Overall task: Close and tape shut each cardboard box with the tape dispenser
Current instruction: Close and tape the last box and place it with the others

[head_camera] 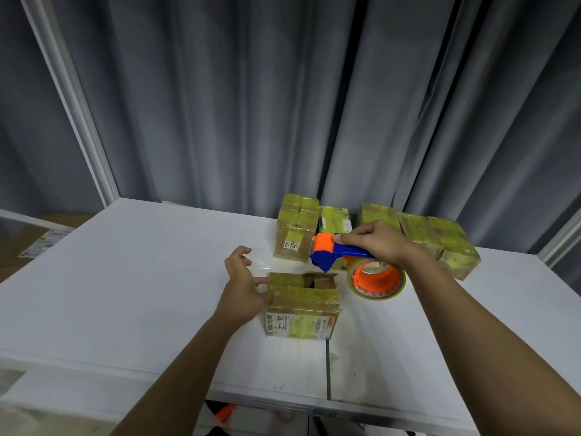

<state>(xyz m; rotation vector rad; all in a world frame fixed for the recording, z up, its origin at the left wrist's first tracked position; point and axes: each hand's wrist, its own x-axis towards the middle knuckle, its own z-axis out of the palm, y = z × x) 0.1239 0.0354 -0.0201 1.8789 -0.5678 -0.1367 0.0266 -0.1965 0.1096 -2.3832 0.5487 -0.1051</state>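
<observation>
— What does the head view show on the white table (132, 278)?

— A small cardboard box (303, 305) sits near the middle, wrapped in yellowish tape, with a label reading "4-3" on its near side. Its top is not fully shut: a dark gap shows between the flaps towards the far right corner.

— And the hands?

— The left hand (243, 283) is at the box's left edge, fingers spread and loosely bent. One fingertip touches the upper left rim; the rest hang apart and hold nothing. The right hand (375, 242) curls round the blue handle of the tape dispenser (342, 258), thumb resting on the orange cap at its front.

— Where is the dispenser relative to the box?

— Raised just above the box's far right corner, blue nose pointing down at the open flap. Whether it touches cannot be told. Its tape roll (377, 280), on an orange hub, hangs to the box's right.

— Anything else?

— A scrap of clear tape (262, 264) lies beside the left fingers. Taped boxes (297, 229) stand in a row at the table's far edge, before a grey curtain (251, 105).
</observation>
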